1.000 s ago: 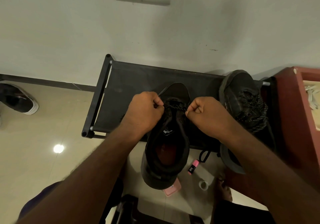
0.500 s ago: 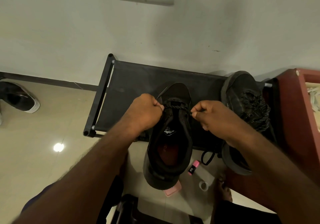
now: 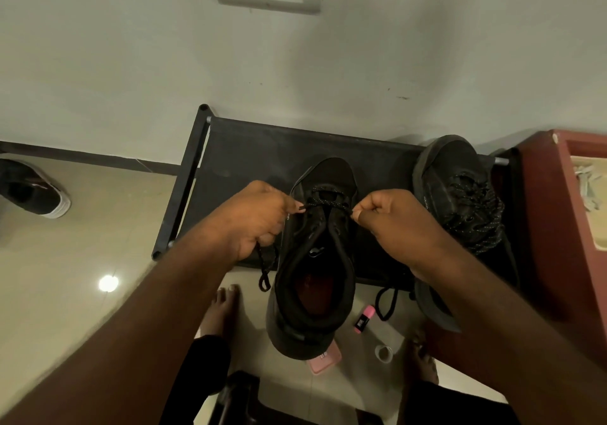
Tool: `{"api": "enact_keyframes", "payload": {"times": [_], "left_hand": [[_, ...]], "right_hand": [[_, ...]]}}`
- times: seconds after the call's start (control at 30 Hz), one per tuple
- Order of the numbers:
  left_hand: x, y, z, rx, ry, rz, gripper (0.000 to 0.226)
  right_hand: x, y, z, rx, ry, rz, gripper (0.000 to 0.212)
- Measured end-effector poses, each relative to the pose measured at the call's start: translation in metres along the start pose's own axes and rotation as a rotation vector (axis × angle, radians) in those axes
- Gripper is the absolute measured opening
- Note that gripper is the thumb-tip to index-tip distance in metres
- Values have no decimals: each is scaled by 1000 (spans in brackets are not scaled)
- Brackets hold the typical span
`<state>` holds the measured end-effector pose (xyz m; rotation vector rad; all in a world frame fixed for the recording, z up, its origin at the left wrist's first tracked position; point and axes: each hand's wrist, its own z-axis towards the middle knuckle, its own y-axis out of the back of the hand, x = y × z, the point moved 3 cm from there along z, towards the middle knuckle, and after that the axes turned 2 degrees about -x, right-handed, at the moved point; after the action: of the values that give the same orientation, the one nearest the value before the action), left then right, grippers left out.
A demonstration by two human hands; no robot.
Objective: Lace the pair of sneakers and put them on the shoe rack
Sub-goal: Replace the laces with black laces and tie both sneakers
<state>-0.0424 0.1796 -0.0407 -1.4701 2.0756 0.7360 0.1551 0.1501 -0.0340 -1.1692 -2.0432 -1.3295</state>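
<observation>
Sneakers: one [image 3: 313,260] sits mid-rack [image 3: 243,155], heel overhanging the front edge, laced only at the lowest eyelets near the toe, upper eyelets empty. The second [image 3: 460,201] lies on the rack's right end, looks fully laced. Left hand [image 3: 259,217] clenched, pinching one lace [image 3: 323,204] end; right hand [image 3: 394,224] pinching the other, lace taut between them. Left to do: finish lacing, set it straight. Count: two sneakers on rack, one more shoe [image 3: 33,191] on floor far left, one pink tube [image 3: 364,319], two hands.
</observation>
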Motion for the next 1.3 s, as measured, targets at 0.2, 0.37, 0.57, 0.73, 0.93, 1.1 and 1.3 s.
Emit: {"api": "enact_keyframes", "payload": {"times": [0.2, 0.37, 0.57, 0.73, 0.93, 1.1, 1.3], "left_hand": [[-1, 1, -2, 66, 10, -111, 10], [-2, -3, -3, -98, -110, 147, 16], [-1, -8, 1, -154, -180, 261, 20], [-3, -9, -3, -120, -128, 222, 20], [-2, -9, -4, -89, -35, -7, 9], [-10, -3, -4, -324, -391, 357, 15], [-28, -26, -18, -128, -854, 412, 21]], "right_hand": [[4, 3, -2, 34, -51, 50, 22], [-2, -3, 0, 105, -118, 102, 21], [-2, -6, 5, -1, -6, 24, 10], [1, -9, 6, -14, 40, -59, 16], [3, -4, 6, 73, -25, -3, 15], [13, 6, 0, 77, 4, 243, 12], [46, 9, -7, 179, 217, 372, 20]]}}
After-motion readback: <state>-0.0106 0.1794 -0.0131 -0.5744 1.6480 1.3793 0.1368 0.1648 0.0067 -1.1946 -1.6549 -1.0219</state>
